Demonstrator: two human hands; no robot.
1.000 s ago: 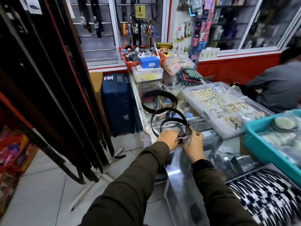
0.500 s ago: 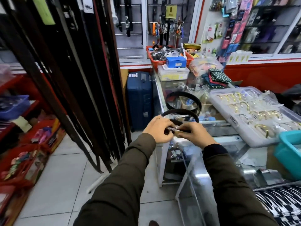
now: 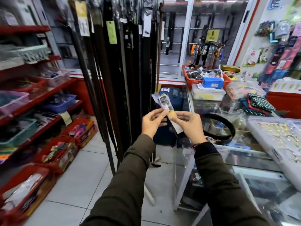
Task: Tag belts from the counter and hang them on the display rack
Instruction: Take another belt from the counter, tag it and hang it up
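Note:
In front of my chest I hold the buckle end of a belt (image 3: pixel 164 101), its silver buckle wrapped in clear plastic. My left hand (image 3: pixel 152 122) pinches it from the left, and my right hand (image 3: pixel 187 123) grips it at a tan patch with a white tag (image 3: pixel 177 128) hanging under it. Most of the strap is hidden behind my hands. A second black belt (image 3: pixel 228 129) lies coiled on the glass counter (image 3: pixel 241 154) just right of my right hand. The display rack (image 3: pixel 123 70), full of hanging dark belts, stands straight ahead beyond my hands.
Red shelves (image 3: pixel 39 101) with baskets line the left side. A blue suitcase (image 3: pixel 171 98) stands behind my hands on the floor. On the counter are a clear tray of gold buckles (image 3: pixel 276 136), a red basket (image 3: pixel 193 81) and folded cloth (image 3: pixel 255 103).
I have turned left from the counter toward the rack. Both hands lifted the belt's buckle end off the glass and now hold it up in front of the hanging belts.

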